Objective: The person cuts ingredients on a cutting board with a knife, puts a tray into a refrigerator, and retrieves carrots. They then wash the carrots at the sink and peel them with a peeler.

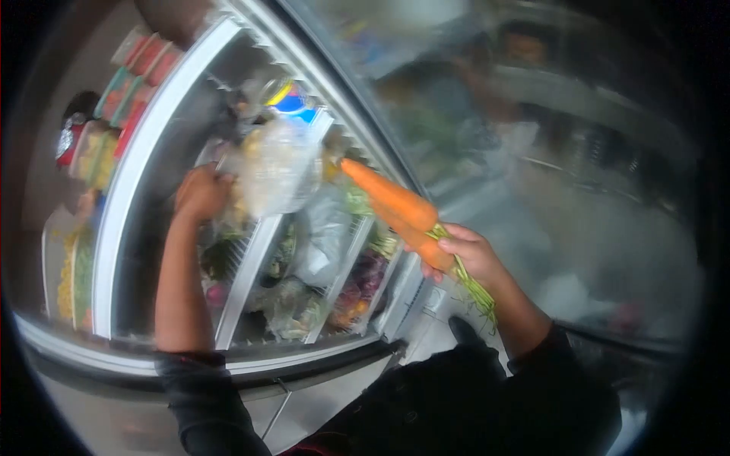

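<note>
- Carrots (399,202) are held by the right hand (468,254) toward three o'clock.
- A blurred bag (280,169) is perhaps gripped by the left hand (202,194) toward nine.

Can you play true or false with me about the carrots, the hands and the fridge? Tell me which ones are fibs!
1. The right hand holds two carrots. True.
2. The carrots have no green on them. False: thin green stems trail from their ends, by the right hand.
3. The left hand is near a pale plastic bag in the open fridge. True, but blur hides whether it touches the bag.
4. Both sleeves are bright yellow. False: the sleeves are black.
5. The carrots are packed inside a bag. False: they are bare in the right hand.
</note>
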Available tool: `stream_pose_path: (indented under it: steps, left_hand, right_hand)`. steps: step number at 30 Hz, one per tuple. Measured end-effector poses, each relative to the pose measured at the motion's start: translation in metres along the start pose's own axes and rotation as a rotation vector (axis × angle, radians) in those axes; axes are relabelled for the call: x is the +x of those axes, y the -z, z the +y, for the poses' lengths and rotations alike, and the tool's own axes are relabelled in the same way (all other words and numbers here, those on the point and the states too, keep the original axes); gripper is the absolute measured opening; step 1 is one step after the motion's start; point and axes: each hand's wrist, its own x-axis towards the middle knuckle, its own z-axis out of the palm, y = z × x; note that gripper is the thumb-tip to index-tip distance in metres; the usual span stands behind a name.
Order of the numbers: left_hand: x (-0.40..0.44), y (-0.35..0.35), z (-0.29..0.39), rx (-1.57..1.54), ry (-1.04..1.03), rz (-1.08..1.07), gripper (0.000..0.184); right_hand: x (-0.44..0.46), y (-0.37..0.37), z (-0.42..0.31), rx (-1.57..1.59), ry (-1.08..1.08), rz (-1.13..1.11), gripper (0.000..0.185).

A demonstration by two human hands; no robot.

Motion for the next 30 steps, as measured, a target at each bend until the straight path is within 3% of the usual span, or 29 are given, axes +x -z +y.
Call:
stream_pose_path:
  steps: [2, 6, 8, 9, 11, 14, 16, 18, 22, 23, 25, 26, 28, 30]
  left_hand:
    - [0.02, -0.024, -0.022, 0.141, 0.021, 0.038, 0.038]
    - [-0.02, 0.005, 0.014, 0.134, -0.112, -0.071, 0.039]
    - [-0.032, 0.0, 0.014, 0.128, -0.379, 0.326, 0.035]
    - [-0.037, -0.006, 0.022, 0.094, -0.399, 0.328, 0.035]
    - [-0.052, -0.018, 0.038, -0.221, -0.486, 0.687, 0.033]
    - [-0.111, -0.016, 0.08, -0.388, -0.513, 0.831, 0.032]
    - [-0.15, -0.033, 0.105, -0.657, -0.71, 0.835, 0.031]
    - [-0.194, -0.053, 0.138, -0.799, -0.759, 0.717, 0.022]
    - [-0.269, -0.104, 0.181, -1.105, -0.925, 0.221, 0.013]
    - [-0.285, -0.115, 0.19, -1.108, -0.975, 0.209, 0.015]
    - [-0.313, -0.13, 0.208, -1.103, -0.988, -0.066, 0.016]
    - [-0.322, -0.133, 0.212, -1.1, -0.997, -0.062, 0.016]
    - [-0.335, -0.137, 0.219, -1.055, -1.004, -0.269, 0.016]
    - [-0.341, -0.135, 0.227, -1.025, -1.016, -0.269, 0.017]
  right_hand:
    - [-0.025, -0.001, 0.003, 0.017, -0.019, -0.003, 0.054]
    - [-0.08, -0.019, 0.011, 0.052, 0.043, 0.104, 0.056]
    - [-0.11, -0.034, 0.013, 0.055, 0.075, 0.163, 0.049]
    - [-0.125, -0.04, 0.015, 0.042, 0.067, 0.207, 0.048]
    - [-0.151, -0.047, 0.026, 0.045, 0.077, 0.257, 0.046]
    - [-0.193, -0.067, 0.039, -0.01, 0.104, 0.343, 0.045]
    - [-0.221, -0.087, 0.047, -0.039, 0.112, 0.434, 0.045]
    - [-0.249, -0.097, 0.051, -0.063, 0.108, 0.508, 0.045]
    - [-0.302, -0.118, 0.061, -0.081, 0.158, 0.592, 0.044]
    - [-0.313, -0.123, 0.062, -0.075, 0.173, 0.617, 0.044]
    - [-0.336, -0.117, 0.059, -0.062, 0.194, 0.627, 0.045]
    - [-0.345, -0.118, 0.059, -0.073, 0.215, 0.645, 0.045]
    - [-0.361, -0.119, 0.056, -0.09, 0.228, 0.645, 0.045]
    - [-0.375, -0.119, 0.049, -0.165, 0.196, 0.742, 0.046]
